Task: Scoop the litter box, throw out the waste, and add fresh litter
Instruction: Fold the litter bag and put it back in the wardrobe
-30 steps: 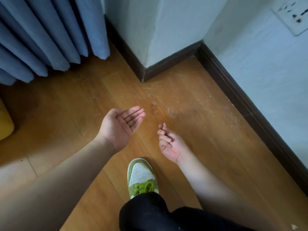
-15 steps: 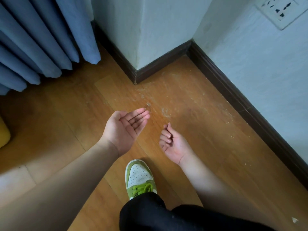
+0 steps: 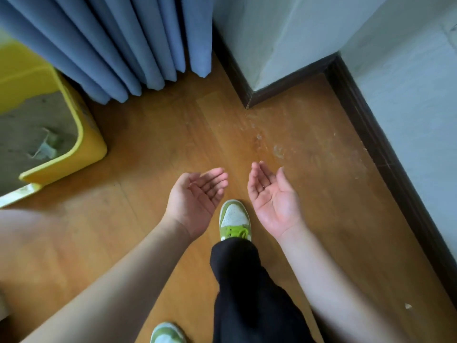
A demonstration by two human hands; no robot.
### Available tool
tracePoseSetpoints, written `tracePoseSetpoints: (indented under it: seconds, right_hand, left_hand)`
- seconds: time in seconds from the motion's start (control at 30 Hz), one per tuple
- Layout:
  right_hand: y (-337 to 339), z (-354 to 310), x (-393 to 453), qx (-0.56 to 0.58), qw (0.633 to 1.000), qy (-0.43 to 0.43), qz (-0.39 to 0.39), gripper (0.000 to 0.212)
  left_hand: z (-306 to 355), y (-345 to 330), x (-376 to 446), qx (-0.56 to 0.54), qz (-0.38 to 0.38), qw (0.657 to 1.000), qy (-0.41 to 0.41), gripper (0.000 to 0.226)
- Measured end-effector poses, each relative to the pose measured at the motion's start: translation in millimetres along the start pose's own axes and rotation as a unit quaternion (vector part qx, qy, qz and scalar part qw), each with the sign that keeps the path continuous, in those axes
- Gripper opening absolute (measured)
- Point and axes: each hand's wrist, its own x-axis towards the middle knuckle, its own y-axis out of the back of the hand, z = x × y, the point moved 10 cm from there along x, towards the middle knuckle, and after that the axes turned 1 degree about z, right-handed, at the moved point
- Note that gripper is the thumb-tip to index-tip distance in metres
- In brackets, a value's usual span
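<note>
Smooth wooden floor (image 3: 153, 149) runs under me, dusty with pale grit near the dark skirting at two o'clock. Pleated blue curtain (image 3: 118, 45) hangs at eleven. The yellow plastic litter box (image 3: 91, 142), rounded at its corner, sits at nine, grey litter (image 3: 32, 125) inside. My left hand (image 3: 195, 196) and right hand (image 3: 274, 201) are palm-up, fingers relaxed, holding nothing, above my green-and-white shoe (image 3: 235, 219).

Illumination is soft, diffuse daylight of moderate brightness. The wooden floor (image 3: 153, 149) carries a pale sheen at the lower left. The left forearm (image 3: 103, 288) is in shade; the right forearm (image 3: 329, 273) is lit brighter. Motion blur softens the curtain (image 3: 128, 45) and yellow litter box (image 3: 84, 144). Wide-angle distortion bends the skirting board (image 3: 385, 154) toward the frame edges.
</note>
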Motion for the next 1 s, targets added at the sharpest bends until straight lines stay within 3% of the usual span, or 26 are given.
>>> tracePoseSetpoints:
  seconds: [0.33, 0.6, 0.77, 1.0]
  right_hand:
    - [-111.5, 3.5, -263.9, -0.050, 0.998, -0.031, 0.010, 0.053]
    - [-192.8, -9.3, -488.1, -0.057, 0.997, 0.049, 0.003, 0.052]
    - [-196.2, -37.7, -607.5, -0.039, 0.993, 0.114, 0.015, 0.057]
    - [-151.7, -73.2, -744.5, 0.030, 0.975, 0.215, 0.042, 0.056]
  left_hand:
    - [10.1, -70.2, -282.3, -0.009, -0.014, 1.000, -0.015, 0.050]
    - [20.0, -150.0, -504.3, 0.025, -0.086, 0.993, -0.076, 0.052]
    - [-20.7, -186.8, -602.8, 0.023, -0.114, 0.990, -0.084, 0.050]
    - [-118.1, -227.1, -714.4, 0.034, -0.156, 0.984, -0.078, 0.052]
